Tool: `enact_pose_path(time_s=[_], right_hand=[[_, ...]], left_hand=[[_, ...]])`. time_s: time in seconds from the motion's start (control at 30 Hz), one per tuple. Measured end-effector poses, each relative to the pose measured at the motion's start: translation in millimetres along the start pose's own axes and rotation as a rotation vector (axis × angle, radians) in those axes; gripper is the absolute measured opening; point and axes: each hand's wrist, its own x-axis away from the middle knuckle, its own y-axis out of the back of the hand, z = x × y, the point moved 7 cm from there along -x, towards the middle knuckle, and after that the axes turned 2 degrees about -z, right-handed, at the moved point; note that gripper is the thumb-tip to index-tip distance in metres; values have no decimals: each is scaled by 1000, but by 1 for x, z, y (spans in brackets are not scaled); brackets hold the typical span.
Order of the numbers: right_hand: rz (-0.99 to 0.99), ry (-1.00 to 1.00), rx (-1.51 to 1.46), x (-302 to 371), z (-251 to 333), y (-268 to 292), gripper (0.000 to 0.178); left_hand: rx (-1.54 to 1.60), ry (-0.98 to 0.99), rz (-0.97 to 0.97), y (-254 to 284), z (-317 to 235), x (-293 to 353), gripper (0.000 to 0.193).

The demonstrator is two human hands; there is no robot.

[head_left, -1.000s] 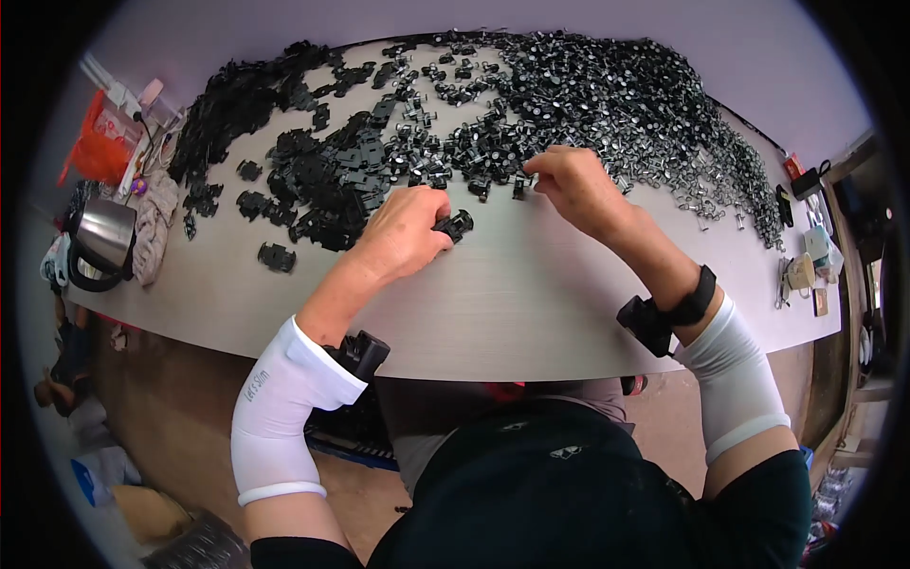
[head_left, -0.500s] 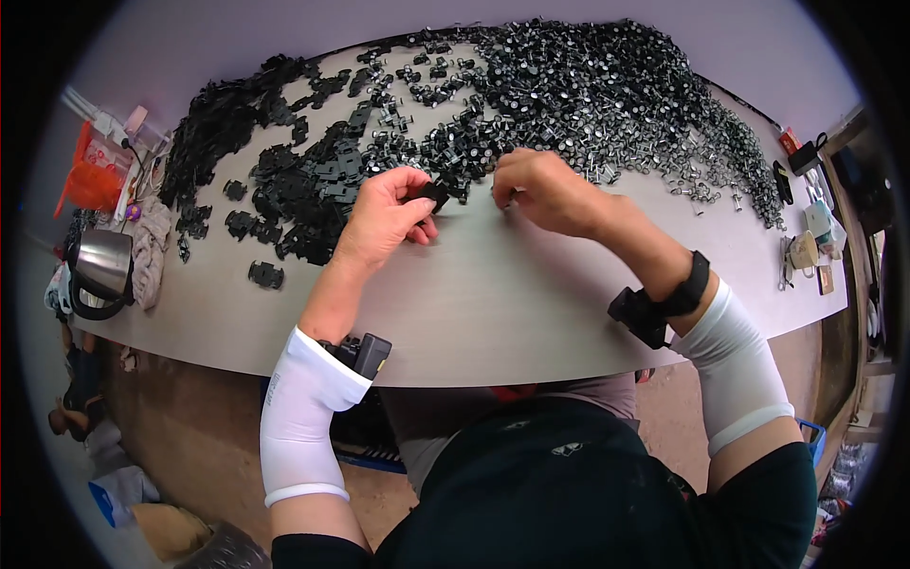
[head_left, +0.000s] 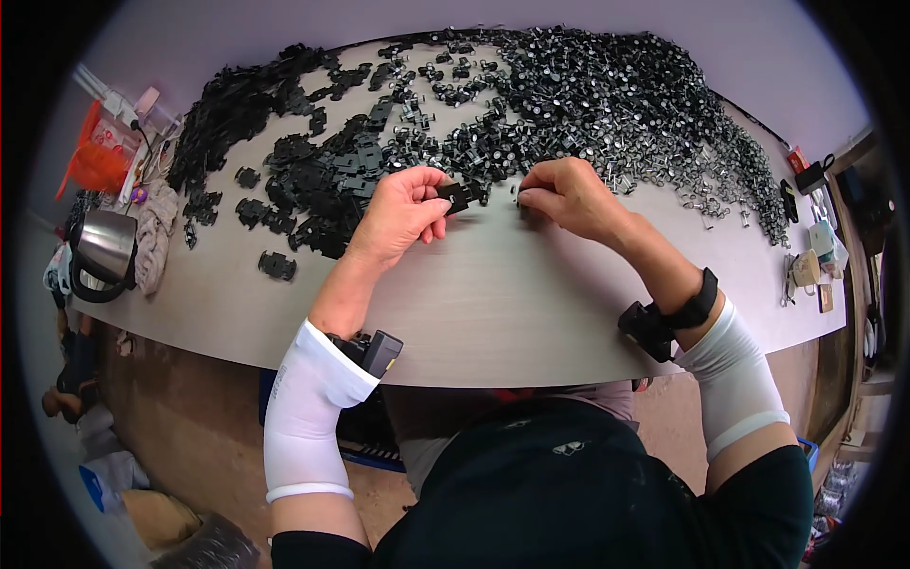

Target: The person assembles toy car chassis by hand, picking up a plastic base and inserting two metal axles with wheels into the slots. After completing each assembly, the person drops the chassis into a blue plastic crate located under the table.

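Observation:
My left hand [head_left: 402,216] is closed in a pinch on a black plastic chassis plate [head_left: 459,197], shaped like the base of a toy car. The plate points right, toward my other hand. Thumb and fingers of my right hand [head_left: 571,194] are pressed together on a small wheel axle [head_left: 516,193], mostly hidden by the fingers. A short gap parts the two pieces above the table. Just left of my left hand lies a heap of similar black plates [head_left: 327,180]. Beyond my right hand spreads a large pile of small wheel axles [head_left: 597,95], black and silver.
The pale table [head_left: 493,303] curves around in front of me. At its left end stand a steel kettle [head_left: 104,251], a crumpled cloth [head_left: 154,247] and an orange plastic item [head_left: 101,163]. A cup [head_left: 806,269] and small items sit at the right end.
More of the chassis plate shows beyond my left fingers, and it reaches further right. Both hands keep their pinch. The whole view has shifted slightly.

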Motion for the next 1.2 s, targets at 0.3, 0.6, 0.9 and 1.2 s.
enact_pose_path(time_s=[0.3, 0.6, 0.9, 1.2], right_hand=[[-113, 179, 54, -6, 12, 12, 20], [173, -352, -834, -25, 2, -33, 19], [-3, 90, -21, -28, 26, 9, 19], [135, 227, 501, -28, 15, -29, 17]], left_hand=[[-23, 29, 22, -4, -3, 0, 22], [412, -175, -6, -12, -26, 4, 32], [596, -323, -23, -1, -32, 8, 25], [469, -244, -11, -2, -27, 7, 26]])
